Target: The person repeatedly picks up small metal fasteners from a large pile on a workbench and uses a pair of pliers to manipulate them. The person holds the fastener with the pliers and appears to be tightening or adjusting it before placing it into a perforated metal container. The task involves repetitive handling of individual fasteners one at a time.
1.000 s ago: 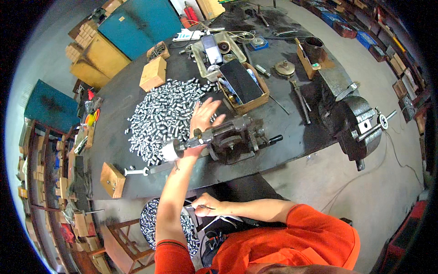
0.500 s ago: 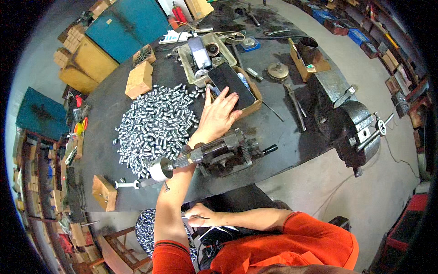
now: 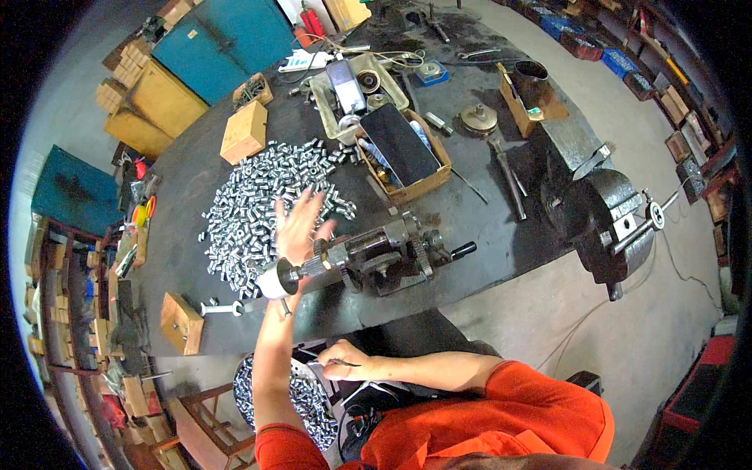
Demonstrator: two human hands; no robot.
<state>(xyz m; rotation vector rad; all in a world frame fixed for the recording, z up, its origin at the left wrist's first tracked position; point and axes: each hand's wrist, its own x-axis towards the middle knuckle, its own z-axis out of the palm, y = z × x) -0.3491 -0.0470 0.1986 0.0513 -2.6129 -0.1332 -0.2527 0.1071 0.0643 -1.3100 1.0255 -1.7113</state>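
My left hand (image 3: 298,231), a little blurred, reaches over the near right part of a pile of small shiny metal sleeves (image 3: 258,200) on the dark bench. Its fingers are spread and nothing shows in them. In front of its wrist stands a geared metal bench device (image 3: 380,254) with a white round end piece (image 3: 276,282) and a black handle (image 3: 464,251). Below the bench edge, my right hand (image 3: 343,363) is closed round a slim dark tool (image 3: 345,362), its kind unclear. Beside that hand is a round container (image 3: 338,427) of similar sleeves, partly behind my left forearm.
A cardboard box (image 3: 427,184) bears a black phone-like slab (image 3: 401,145). Behind it sits a plastic tray (image 3: 319,98) with parts. Wooden blocks (image 3: 244,131), a wrench (image 3: 222,309) and a hammer-like tool (image 3: 509,180) lie around. A heavy vise (image 3: 599,223) juts out at right.
My left hand has come off the black slab on the cardboard box and moved left and nearer, over the metal sleeves. My right hand stays nearly in place.
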